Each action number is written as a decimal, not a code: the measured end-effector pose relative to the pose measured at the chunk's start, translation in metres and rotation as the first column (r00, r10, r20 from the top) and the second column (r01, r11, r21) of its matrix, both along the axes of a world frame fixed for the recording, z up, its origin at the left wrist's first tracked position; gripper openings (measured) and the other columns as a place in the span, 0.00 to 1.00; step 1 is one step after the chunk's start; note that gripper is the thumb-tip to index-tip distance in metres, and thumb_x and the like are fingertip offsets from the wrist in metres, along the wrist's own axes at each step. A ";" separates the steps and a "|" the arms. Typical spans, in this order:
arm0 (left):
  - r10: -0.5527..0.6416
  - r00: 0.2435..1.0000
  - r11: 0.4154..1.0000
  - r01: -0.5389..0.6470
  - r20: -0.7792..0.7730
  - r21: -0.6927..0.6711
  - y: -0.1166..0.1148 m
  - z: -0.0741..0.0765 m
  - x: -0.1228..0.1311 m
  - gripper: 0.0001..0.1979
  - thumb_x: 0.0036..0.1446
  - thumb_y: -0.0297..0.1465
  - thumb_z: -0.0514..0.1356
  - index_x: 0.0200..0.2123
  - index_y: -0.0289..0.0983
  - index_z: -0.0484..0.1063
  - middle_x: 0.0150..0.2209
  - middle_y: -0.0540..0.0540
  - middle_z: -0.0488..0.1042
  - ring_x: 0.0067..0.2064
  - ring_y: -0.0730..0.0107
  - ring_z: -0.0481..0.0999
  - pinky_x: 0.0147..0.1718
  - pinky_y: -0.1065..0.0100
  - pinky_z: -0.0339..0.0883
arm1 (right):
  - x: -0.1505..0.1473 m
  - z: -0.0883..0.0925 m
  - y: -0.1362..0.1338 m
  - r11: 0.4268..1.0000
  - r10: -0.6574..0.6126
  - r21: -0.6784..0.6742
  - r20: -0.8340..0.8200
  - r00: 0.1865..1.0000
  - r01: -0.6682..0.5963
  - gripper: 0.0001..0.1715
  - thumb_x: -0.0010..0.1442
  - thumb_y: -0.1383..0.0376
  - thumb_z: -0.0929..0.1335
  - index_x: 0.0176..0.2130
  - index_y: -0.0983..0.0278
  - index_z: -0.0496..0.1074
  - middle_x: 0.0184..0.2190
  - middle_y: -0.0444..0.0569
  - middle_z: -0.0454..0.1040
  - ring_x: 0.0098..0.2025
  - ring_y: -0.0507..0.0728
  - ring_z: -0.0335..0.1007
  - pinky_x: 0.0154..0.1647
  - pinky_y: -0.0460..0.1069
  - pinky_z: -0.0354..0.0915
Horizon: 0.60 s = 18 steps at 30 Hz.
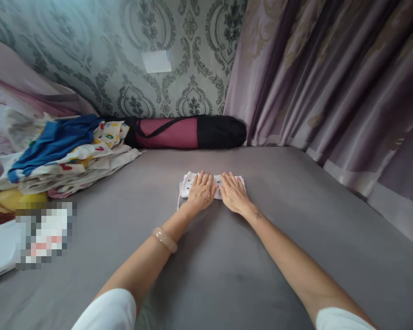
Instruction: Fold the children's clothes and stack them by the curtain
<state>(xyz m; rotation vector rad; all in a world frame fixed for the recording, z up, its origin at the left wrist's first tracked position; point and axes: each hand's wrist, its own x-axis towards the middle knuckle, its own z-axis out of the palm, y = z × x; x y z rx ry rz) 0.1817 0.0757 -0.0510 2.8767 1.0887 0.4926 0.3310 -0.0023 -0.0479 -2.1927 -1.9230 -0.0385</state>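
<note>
A small folded white cloth with little dark and red prints [186,183] lies on the grey bed sheet [227,256] in the middle of the view. My left hand [201,189] rests flat on its left half with fingers stretched out. My right hand [233,191] lies flat beside it on the right half, fingers also extended. The two hands almost touch. Much of the cloth is covered by them. A pale bangle sits on my left wrist.
A pile of clothes [65,153], blue and patterned white, lies at the left. A maroon and black roll bag [189,132] lies against the patterned wall. Mauve curtains [330,82] hang on the right. A white device [0,250] sits at the near left.
</note>
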 end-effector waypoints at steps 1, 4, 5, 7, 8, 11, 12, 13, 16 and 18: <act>0.033 0.999 0.999 -0.034 -0.037 -0.023 0.000 -0.002 0.002 0.28 0.68 0.41 0.40 0.63 0.30 0.58 0.65 0.36 0.59 0.69 0.49 0.49 0.65 0.49 0.43 | -0.004 -0.002 0.000 0.999 -0.011 -0.039 0.001 1.000 0.011 0.34 0.69 0.57 0.50 0.68 0.69 0.51 0.69 0.53 0.49 0.71 0.64 0.38 0.68 0.62 0.38; 0.107 0.986 0.987 -0.121 -0.127 -0.105 0.004 -0.008 0.000 0.30 0.68 0.45 0.39 0.66 0.35 0.55 0.67 0.39 0.56 0.69 0.47 0.49 0.65 0.45 0.43 | -0.004 -0.008 0.000 0.991 -0.055 -0.122 0.015 0.998 0.057 0.34 0.69 0.55 0.50 0.69 0.65 0.50 0.70 0.51 0.46 0.70 0.65 0.39 0.67 0.66 0.37; 0.120 0.982 0.982 -0.139 -0.146 -0.129 0.006 -0.009 -0.001 0.31 0.67 0.46 0.39 0.66 0.37 0.53 0.68 0.40 0.54 0.69 0.46 0.49 0.64 0.45 0.43 | -0.003 -0.010 0.000 0.989 -0.058 -0.135 0.021 0.998 0.060 0.35 0.69 0.55 0.50 0.69 0.64 0.49 0.70 0.50 0.45 0.70 0.65 0.39 0.67 0.67 0.36; 0.130 0.978 0.973 -0.157 -0.162 -0.170 0.010 -0.010 -0.003 0.31 0.67 0.47 0.39 0.67 0.39 0.52 0.69 0.41 0.52 0.69 0.47 0.48 0.64 0.44 0.43 | 0.000 -0.012 -0.001 0.988 -0.057 -0.145 0.027 0.998 0.060 0.35 0.69 0.54 0.50 0.69 0.64 0.48 0.71 0.50 0.44 0.71 0.65 0.38 0.67 0.67 0.36; 0.129 0.978 0.969 -0.160 -0.163 -0.191 0.011 -0.009 -0.003 0.31 0.67 0.48 0.39 0.67 0.40 0.52 0.69 0.41 0.51 0.69 0.47 0.47 0.64 0.44 0.43 | 0.001 -0.012 -0.001 0.987 -0.056 -0.149 0.026 0.998 0.059 0.35 0.69 0.54 0.50 0.69 0.64 0.47 0.71 0.50 0.43 0.71 0.65 0.38 0.67 0.67 0.36; 0.118 0.982 0.957 -0.152 -0.148 -0.247 0.014 -0.009 -0.003 0.32 0.66 0.48 0.40 0.67 0.38 0.52 0.69 0.40 0.51 0.69 0.48 0.47 0.65 0.46 0.43 | 0.002 -0.011 0.000 0.986 -0.056 -0.156 0.019 0.998 0.058 0.35 0.69 0.54 0.49 0.70 0.64 0.47 0.71 0.50 0.43 0.71 0.65 0.38 0.67 0.67 0.35; 0.119 0.983 0.957 -0.151 -0.137 -0.247 0.014 -0.009 -0.004 0.32 0.67 0.47 0.41 0.66 0.36 0.53 0.69 0.39 0.52 0.69 0.49 0.48 0.65 0.47 0.44 | 0.002 -0.011 0.000 0.986 -0.057 -0.157 0.018 0.998 0.059 0.35 0.69 0.53 0.49 0.70 0.64 0.47 0.71 0.50 0.43 0.71 0.65 0.37 0.67 0.66 0.35; 0.122 0.985 0.963 -0.148 -0.123 -0.227 0.015 -0.010 -0.005 0.31 0.67 0.46 0.41 0.66 0.35 0.55 0.68 0.38 0.53 0.69 0.49 0.50 0.65 0.48 0.45 | 0.001 -0.011 0.000 0.985 -0.057 -0.160 0.018 0.998 0.059 0.35 0.69 0.53 0.49 0.70 0.64 0.47 0.71 0.50 0.43 0.71 0.65 0.37 0.68 0.66 0.34; 0.116 0.990 0.989 -0.123 -0.079 -0.086 0.019 -0.014 -0.015 0.29 0.67 0.44 0.42 0.64 0.36 0.59 0.67 0.38 0.57 0.68 0.50 0.52 0.65 0.49 0.43 | 0.001 -0.011 0.000 0.983 -0.061 -0.175 0.017 0.998 0.063 0.36 0.69 0.53 0.49 0.70 0.64 0.46 0.71 0.50 0.42 0.71 0.64 0.36 0.68 0.66 0.34; 0.083 0.993 0.996 -0.085 -0.079 -0.023 0.025 -0.016 -0.025 0.27 0.67 0.45 0.43 0.63 0.39 0.61 0.66 0.40 0.59 0.68 0.51 0.52 0.66 0.47 0.40 | 0.001 -0.010 0.000 0.981 -0.063 -0.184 0.013 0.998 0.064 0.36 0.69 0.53 0.49 0.70 0.64 0.46 0.71 0.50 0.41 0.71 0.64 0.35 0.68 0.66 0.33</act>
